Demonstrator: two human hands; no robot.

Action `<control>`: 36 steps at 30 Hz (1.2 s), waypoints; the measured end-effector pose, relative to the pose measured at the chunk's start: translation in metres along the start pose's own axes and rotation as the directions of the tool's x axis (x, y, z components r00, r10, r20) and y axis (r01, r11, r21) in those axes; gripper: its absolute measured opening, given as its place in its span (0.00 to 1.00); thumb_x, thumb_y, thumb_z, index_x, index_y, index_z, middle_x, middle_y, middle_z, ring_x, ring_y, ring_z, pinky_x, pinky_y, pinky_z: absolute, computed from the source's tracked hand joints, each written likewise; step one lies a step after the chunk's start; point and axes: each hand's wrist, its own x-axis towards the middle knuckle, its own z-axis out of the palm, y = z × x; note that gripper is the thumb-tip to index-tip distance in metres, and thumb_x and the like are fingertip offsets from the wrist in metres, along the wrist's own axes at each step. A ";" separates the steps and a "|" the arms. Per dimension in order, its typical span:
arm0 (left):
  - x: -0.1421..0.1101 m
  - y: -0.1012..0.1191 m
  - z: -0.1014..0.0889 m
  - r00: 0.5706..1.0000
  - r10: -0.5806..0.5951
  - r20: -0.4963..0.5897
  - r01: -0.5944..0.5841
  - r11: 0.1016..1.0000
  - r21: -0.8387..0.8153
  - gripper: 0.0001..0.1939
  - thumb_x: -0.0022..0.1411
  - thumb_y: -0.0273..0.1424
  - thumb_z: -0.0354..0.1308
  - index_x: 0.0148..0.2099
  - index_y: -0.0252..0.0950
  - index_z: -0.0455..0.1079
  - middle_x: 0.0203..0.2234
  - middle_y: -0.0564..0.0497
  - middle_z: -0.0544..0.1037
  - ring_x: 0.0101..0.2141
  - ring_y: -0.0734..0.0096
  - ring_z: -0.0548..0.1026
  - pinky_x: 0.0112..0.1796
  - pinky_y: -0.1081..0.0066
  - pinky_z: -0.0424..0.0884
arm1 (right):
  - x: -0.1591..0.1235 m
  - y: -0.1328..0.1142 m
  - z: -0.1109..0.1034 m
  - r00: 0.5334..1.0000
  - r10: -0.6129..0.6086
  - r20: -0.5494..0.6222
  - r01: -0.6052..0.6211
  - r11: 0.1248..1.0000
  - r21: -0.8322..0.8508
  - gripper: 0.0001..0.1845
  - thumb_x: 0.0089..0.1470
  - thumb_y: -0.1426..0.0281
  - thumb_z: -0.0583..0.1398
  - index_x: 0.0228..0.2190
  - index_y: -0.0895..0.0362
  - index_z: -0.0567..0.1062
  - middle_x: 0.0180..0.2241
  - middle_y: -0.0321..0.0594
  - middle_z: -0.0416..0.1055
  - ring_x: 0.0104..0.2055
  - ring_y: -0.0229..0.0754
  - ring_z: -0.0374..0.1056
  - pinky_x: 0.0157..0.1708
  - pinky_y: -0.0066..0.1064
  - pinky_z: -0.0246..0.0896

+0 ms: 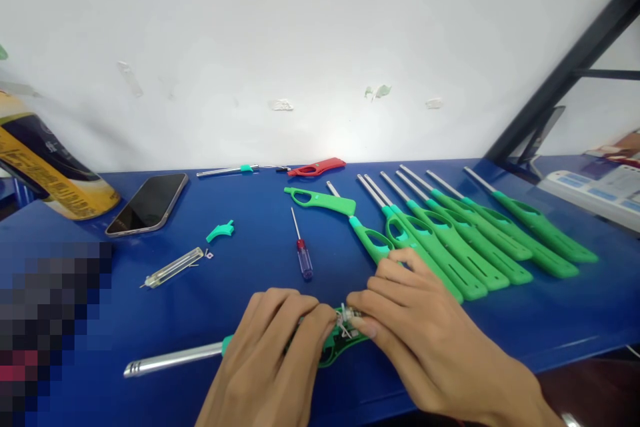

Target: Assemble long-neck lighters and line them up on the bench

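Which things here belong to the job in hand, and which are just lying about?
Likely in the job:
opened green lighter, held by left hand and right hand
screwdriver
clear tube
teal trigger piece
red casing
row of green lighters

Likely just lying about:
phone
yellow container

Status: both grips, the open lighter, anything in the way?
Left grip, right grip: both on opened green lighter, at its exposed inner parts. Parts' seating unclear. Screwdriver lies apart, beyond; another green lighter partly hidden by right grip.
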 end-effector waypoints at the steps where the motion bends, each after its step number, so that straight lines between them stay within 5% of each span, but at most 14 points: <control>1: 0.000 0.000 0.001 1.000 -0.005 -0.008 0.005 1.000 -0.004 0.16 0.69 0.13 0.55 0.52 0.32 0.77 0.43 0.48 0.81 0.45 0.65 0.72 0.51 0.64 0.72 | 0.000 0.000 0.000 1.000 -0.001 0.001 0.001 1.000 0.003 0.16 0.74 0.75 0.52 0.33 0.56 0.73 0.31 0.37 0.72 0.34 0.43 0.60 0.46 0.43 0.51; 13: -0.001 0.000 0.002 0.998 -0.009 0.065 0.010 1.000 -0.029 0.15 0.73 0.16 0.55 0.55 0.34 0.75 0.43 0.48 0.80 0.44 0.64 0.73 0.48 0.62 0.73 | -0.001 0.001 0.001 1.000 0.006 0.001 -0.006 1.000 0.026 0.13 0.74 0.75 0.53 0.40 0.58 0.77 0.32 0.36 0.72 0.35 0.43 0.59 0.46 0.44 0.50; 17: -0.003 0.002 -0.002 0.998 -0.058 -0.020 0.059 0.995 0.078 0.16 0.75 0.21 0.57 0.62 0.33 0.71 0.48 0.47 0.81 0.50 0.63 0.75 0.54 0.62 0.72 | -0.001 0.001 -0.001 0.999 0.046 -0.021 -0.046 0.999 0.022 0.12 0.74 0.74 0.54 0.41 0.57 0.77 0.33 0.37 0.72 0.36 0.44 0.60 0.43 0.43 0.51; 23: -0.008 0.003 -0.006 0.995 -0.099 -0.001 0.098 0.987 0.125 0.15 0.76 0.28 0.58 0.62 0.37 0.72 0.50 0.46 0.81 0.50 0.61 0.77 0.51 0.61 0.75 | -0.009 0.011 0.000 0.997 0.063 -0.041 -0.066 0.994 -0.092 0.17 0.77 0.69 0.53 0.60 0.56 0.73 0.42 0.41 0.74 0.42 0.46 0.65 0.48 0.42 0.56; 31: -0.012 -0.005 -0.007 0.993 -0.017 0.114 0.003 0.993 0.119 0.13 0.77 0.28 0.55 0.60 0.37 0.74 0.48 0.47 0.82 0.47 0.60 0.79 0.48 0.60 0.77 | -0.006 0.016 0.002 0.998 0.061 -0.034 -0.062 0.998 -0.019 0.07 0.74 0.66 0.60 0.46 0.53 0.78 0.39 0.34 0.80 0.41 0.41 0.73 0.51 0.41 0.52; 36: -0.013 -0.006 -0.007 0.995 -0.032 0.095 0.016 0.985 0.171 0.15 0.78 0.28 0.55 0.62 0.36 0.73 0.47 0.46 0.82 0.46 0.60 0.80 0.48 0.60 0.77 | -0.007 0.018 0.002 0.997 0.064 -0.047 -0.065 0.998 -0.017 0.09 0.75 0.65 0.59 0.44 0.53 0.79 0.38 0.33 0.82 0.39 0.41 0.74 0.50 0.41 0.55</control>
